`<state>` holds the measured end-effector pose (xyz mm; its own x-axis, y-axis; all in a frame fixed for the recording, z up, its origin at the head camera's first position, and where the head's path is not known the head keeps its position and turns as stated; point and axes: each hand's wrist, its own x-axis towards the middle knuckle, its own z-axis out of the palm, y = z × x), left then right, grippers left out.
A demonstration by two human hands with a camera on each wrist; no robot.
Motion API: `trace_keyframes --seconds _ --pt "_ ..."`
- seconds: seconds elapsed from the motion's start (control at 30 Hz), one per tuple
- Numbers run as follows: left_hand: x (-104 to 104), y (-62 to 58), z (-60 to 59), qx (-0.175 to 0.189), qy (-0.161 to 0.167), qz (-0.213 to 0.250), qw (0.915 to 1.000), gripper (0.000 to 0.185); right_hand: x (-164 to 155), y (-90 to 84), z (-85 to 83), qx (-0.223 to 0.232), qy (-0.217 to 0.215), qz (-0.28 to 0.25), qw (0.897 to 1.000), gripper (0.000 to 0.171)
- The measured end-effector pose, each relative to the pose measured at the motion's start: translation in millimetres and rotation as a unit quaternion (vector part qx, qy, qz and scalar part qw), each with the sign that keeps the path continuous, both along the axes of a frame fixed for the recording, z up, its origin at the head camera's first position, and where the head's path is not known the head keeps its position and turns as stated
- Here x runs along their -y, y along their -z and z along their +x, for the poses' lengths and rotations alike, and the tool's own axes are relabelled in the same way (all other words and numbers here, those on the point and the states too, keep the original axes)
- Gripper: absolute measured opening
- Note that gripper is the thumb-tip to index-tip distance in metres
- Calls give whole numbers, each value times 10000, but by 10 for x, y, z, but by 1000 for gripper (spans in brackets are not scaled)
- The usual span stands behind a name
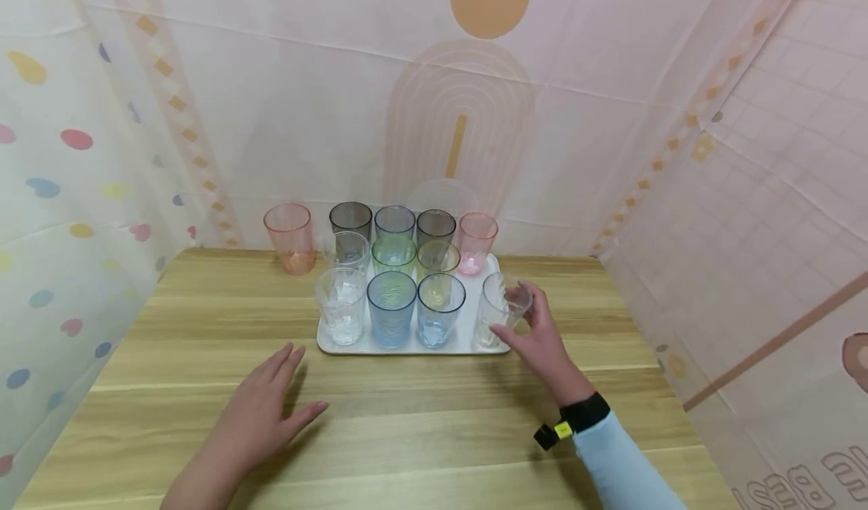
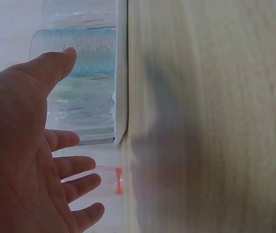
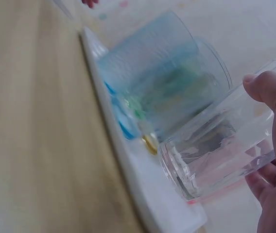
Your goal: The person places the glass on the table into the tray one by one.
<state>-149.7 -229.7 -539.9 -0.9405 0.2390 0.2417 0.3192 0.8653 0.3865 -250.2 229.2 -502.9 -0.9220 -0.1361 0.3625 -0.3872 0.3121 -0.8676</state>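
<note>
My right hand (image 1: 539, 337) grips a clear glass (image 1: 498, 314) round its side, at the front right corner of a white tray (image 1: 475, 337). In the right wrist view this clear glass (image 3: 215, 155) is tilted, thumb on one side and fingers on the other. Next to it on the tray stand a light blue glass (image 1: 437, 318), a blue glass (image 1: 392, 318) and another clear glass (image 1: 342, 310). My left hand (image 1: 261, 404) holds nothing, fingers spread above the table, in front of the tray's left part; the left wrist view shows its palm (image 2: 16, 145).
Behind the front row are a green glass (image 1: 393, 254), a yellowish glass (image 1: 437, 258) and several dark and pink ones. A coral glass (image 1: 289, 242) stands on the wooden table (image 1: 407, 427), left of the tray. Patterned cloth (image 1: 305, 118) hangs behind and at the sides.
</note>
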Motion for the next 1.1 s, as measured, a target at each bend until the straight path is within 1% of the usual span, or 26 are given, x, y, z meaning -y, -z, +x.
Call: trace_keyframes --seconds 0.07,0.2,0.27,0.4,0.5,0.7,0.9,1.1 --pt "7 6 -4 -22 -1 -5 10000 97 10 -30 -180 55 87 -93 9999 91" --pt "26 35 -5 -2 -27 -5 10000 98 58 -57 -505 79 362 -119 9992 89" --pt "37 51 -4 76 -71 7 9999 98 94 -65 -626 92 411 -93 9991 87" --pt "65 72 -9 180 -163 14 9997 98 174 -61 -798 12 270 -117 9996 86" --pt "82 80 -12 188 -196 11 9996 98 219 -23 -879 25 194 -61 9998 84" --pt "99 100 0 236 -252 37 9994 97 250 104 -967 318 144 -5 9994 80" --pt "110 93 21 282 -327 84 9990 95 268 189 -991 451 116 4 9989 82" --pt "129 92 32 340 -355 89 9988 95 288 214 -1004 516 183 124 9984 88"
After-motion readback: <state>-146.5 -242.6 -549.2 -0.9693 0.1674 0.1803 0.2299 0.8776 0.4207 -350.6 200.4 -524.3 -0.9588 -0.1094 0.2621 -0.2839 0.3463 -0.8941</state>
